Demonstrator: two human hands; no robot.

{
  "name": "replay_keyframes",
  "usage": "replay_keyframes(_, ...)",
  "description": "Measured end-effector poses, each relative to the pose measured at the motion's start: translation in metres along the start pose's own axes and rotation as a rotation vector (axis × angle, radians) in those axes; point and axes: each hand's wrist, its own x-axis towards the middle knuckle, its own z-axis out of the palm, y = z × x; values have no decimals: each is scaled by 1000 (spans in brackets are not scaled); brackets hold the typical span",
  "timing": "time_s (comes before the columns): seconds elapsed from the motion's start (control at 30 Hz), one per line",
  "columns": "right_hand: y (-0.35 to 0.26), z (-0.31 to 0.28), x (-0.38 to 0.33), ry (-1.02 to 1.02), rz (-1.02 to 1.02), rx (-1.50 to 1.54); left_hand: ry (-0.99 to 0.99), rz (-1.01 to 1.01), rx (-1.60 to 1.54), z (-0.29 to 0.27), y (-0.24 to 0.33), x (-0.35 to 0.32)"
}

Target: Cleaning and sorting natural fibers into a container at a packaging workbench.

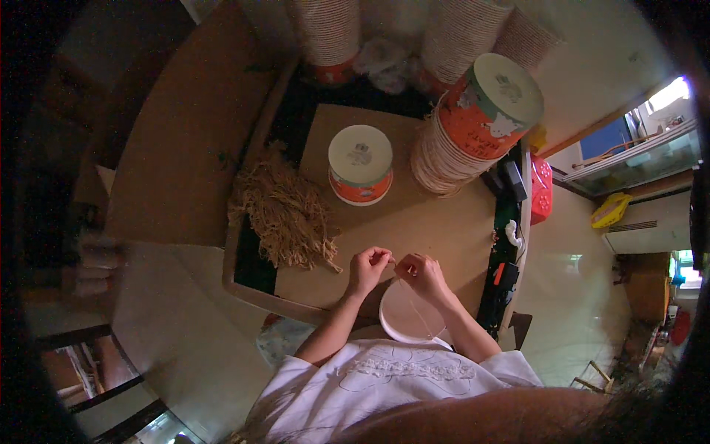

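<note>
My left hand (369, 269) and my right hand (420, 274) are close together above the near side of the table, fingertips pinched. Whatever sits between the fingers is too small to make out. Below my right hand, against my body, rests a pale round paper tub (399, 314) with its open side up; a thin pale strand crosses it. Left of my hands lies a tangled bundle of brown paper twine (288, 214). Beyond them an orange and white paper tub (360, 159) stands upside down on a cardboard sheet (399, 233).
A tall stack of nested orange tubs (473, 126) stands at the back right, with more stacks (325, 33) behind. A black and orange tool (505, 275) and a white curled object (513, 234) lie along the right edge. A red plastic basket (541, 189) is beyond it.
</note>
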Motion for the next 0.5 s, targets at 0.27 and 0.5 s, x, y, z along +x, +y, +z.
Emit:
replay_keyframes(0.27, 10, 3, 15, -102, 209, 232, -24, -102, -219, 4, 2, -2)
replay_keyframes(0.5, 14, 4, 13, -84, 211, 637, -192, 8, -38, 7, 5, -10)
